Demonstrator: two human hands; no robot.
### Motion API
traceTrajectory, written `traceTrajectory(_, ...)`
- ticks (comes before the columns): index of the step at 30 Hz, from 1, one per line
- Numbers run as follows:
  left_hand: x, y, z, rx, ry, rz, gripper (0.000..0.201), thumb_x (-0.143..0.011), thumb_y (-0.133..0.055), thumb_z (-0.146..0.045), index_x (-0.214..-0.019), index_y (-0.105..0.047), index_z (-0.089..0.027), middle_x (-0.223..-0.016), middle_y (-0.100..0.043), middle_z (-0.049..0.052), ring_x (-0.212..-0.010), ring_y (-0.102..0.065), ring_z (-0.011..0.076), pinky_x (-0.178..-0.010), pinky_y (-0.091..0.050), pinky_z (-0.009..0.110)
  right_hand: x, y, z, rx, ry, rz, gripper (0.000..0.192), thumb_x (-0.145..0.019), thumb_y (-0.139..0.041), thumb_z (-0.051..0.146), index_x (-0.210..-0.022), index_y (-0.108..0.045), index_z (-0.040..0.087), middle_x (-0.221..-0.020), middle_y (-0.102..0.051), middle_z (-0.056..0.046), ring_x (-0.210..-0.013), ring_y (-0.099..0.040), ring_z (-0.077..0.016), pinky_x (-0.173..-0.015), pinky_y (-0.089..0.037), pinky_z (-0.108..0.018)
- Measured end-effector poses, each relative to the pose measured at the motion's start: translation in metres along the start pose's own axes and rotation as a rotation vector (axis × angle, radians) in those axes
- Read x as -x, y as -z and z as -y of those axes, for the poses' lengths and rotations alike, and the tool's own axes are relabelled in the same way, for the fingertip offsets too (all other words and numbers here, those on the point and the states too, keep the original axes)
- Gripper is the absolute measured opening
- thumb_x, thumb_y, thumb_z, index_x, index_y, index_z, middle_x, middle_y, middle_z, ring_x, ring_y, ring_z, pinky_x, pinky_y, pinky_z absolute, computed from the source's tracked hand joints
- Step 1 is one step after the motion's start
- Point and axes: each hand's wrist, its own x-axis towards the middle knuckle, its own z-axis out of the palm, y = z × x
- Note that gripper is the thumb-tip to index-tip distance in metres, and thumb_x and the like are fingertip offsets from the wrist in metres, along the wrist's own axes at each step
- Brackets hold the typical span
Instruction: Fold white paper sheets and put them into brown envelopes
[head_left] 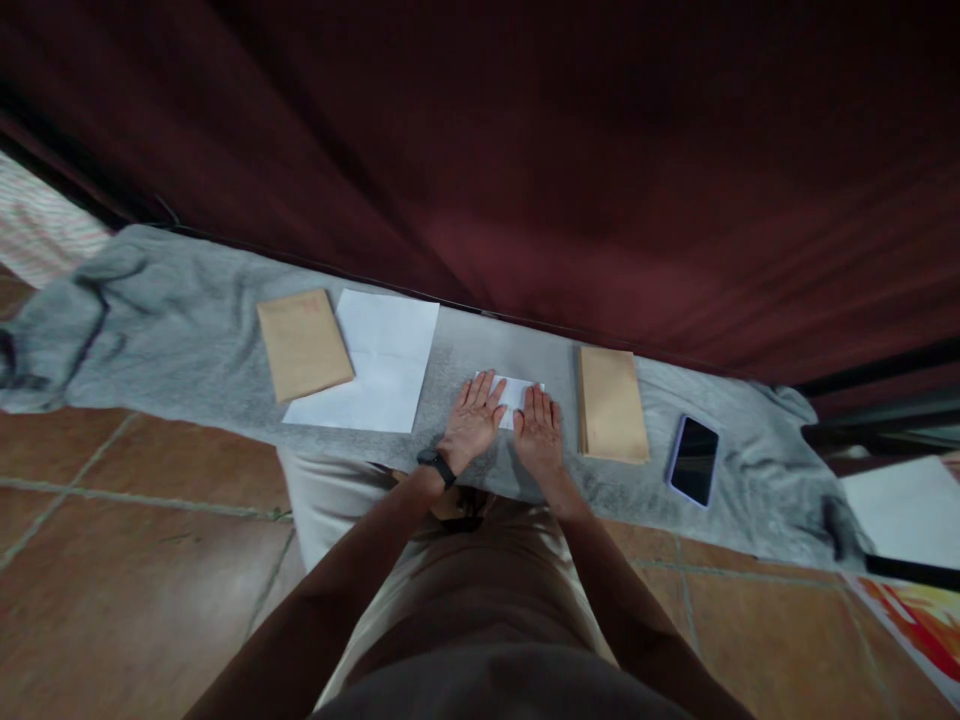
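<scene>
A small folded white paper (511,392) lies flat on the grey cloth in front of me. My left hand (472,422), with a dark watch on its wrist, rests flat on the paper's left side, fingers stretched out. Flat on the right side of it lies my right hand (539,428), its fingers also extended. The palms cover part of the paper's ends. To the right of my right hand sits a stack of brown envelopes (615,405). Left of my left hand are large white sheets (382,365), partly under another brown envelope stack (304,343).
A grey cloth (187,340) covers the long narrow surface. A phone (694,460) in a light purple case lies at the right. Behind the surface hangs a dark red curtain (525,180). More white paper (907,510) is at the far right, above the tiled floor (187,540).
</scene>
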Motion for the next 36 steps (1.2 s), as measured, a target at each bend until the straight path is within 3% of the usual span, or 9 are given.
traceTrajectory(12, 0.004, 0.001, 0.010, -0.036, -0.033, 0.048, 0.061, -0.106, -0.038, -0.039, -0.162, -0.033, -0.016, -0.172, -0.020, 0.017, -0.161, -0.015, 0.0317, -0.130, -0.011, 0.056, 0.017, 0.003, -0.025, 0.004, -0.048, -0.065, 0.057, -0.109, -0.028, 0.029, -0.159, -0.038, 0.003, -0.162, -0.042, -0.024, -0.151, -0.038, -0.0317, -0.123, -0.031, -0.054)
traceTrajectory(16, 0.003, 0.002, 0.010, -0.040, -0.041, 0.046, 0.061, -0.106, -0.038, -0.039, -0.161, -0.034, -0.013, -0.172, -0.019, 0.020, -0.161, -0.015, 0.0328, -0.130, -0.011, 0.056, 0.006, 0.008, -0.008, -0.035, -0.091, -0.073, 0.059, -0.108, -0.031, 0.029, -0.161, -0.031, 0.001, -0.165, -0.035, -0.025, -0.156, -0.029, -0.0319, -0.125, -0.026, -0.056)
traceTrajectory(19, 0.003, 0.003, 0.009, -0.037, -0.056, 0.052, 0.061, -0.105, -0.037, -0.035, -0.162, -0.033, -0.012, -0.172, -0.019, 0.018, -0.161, -0.014, 0.0325, -0.130, -0.011, 0.057, -0.013, 0.007, 0.015, -0.121, 0.018, 0.008, 0.059, -0.109, -0.029, 0.030, -0.161, -0.032, 0.002, -0.168, -0.031, -0.021, -0.158, -0.025, -0.0263, -0.128, -0.026, -0.048)
traceTrajectory(22, 0.002, 0.002, 0.009, -0.047, -0.055, 0.092, 0.063, -0.101, -0.036, -0.025, -0.162, -0.032, -0.008, -0.173, -0.018, 0.018, -0.161, -0.012, 0.0308, -0.131, -0.010, 0.055, -0.030, 0.001, 0.034, -0.175, 0.091, 0.119, 0.057, -0.109, -0.026, 0.030, -0.158, -0.039, 0.004, -0.166, -0.037, -0.017, -0.157, -0.030, -0.0227, -0.128, -0.026, -0.041)
traceTrajectory(25, 0.002, 0.001, 0.011, -0.068, -0.039, 0.118, 0.063, -0.099, -0.034, -0.019, -0.161, -0.033, -0.005, -0.172, -0.019, 0.018, -0.162, -0.010, 0.0296, -0.132, -0.010, 0.053, -0.039, -0.005, 0.042, -0.161, 0.093, 0.146, 0.057, -0.110, -0.026, 0.033, -0.159, -0.040, 0.007, -0.165, -0.040, -0.015, -0.155, -0.034, -0.0231, -0.129, -0.024, -0.043)
traceTrajectory(29, 0.003, 0.001, 0.015, -0.060, -0.053, 0.096, 0.061, -0.102, -0.030, -0.023, -0.162, -0.032, -0.010, -0.173, -0.019, 0.015, -0.162, -0.011, 0.0279, -0.131, -0.012, 0.053, -0.037, -0.009, 0.036, -0.110, 0.092, 0.126, 0.056, -0.111, -0.026, 0.034, -0.160, -0.038, 0.011, -0.166, -0.038, -0.014, -0.156, -0.031, -0.0234, -0.129, -0.023, -0.046)
traceTrajectory(36, 0.005, -0.002, 0.022, -0.039, -0.044, 0.012, 0.062, -0.107, -0.028, -0.035, -0.163, -0.030, -0.010, -0.172, -0.024, 0.014, -0.161, -0.014, 0.0262, -0.132, -0.012, 0.049, -0.028, -0.010, 0.011, -0.042, 0.067, 0.043, 0.060, -0.110, -0.031, 0.037, -0.159, -0.038, 0.003, -0.166, -0.034, -0.021, -0.156, -0.030, -0.0288, -0.126, -0.026, -0.052)
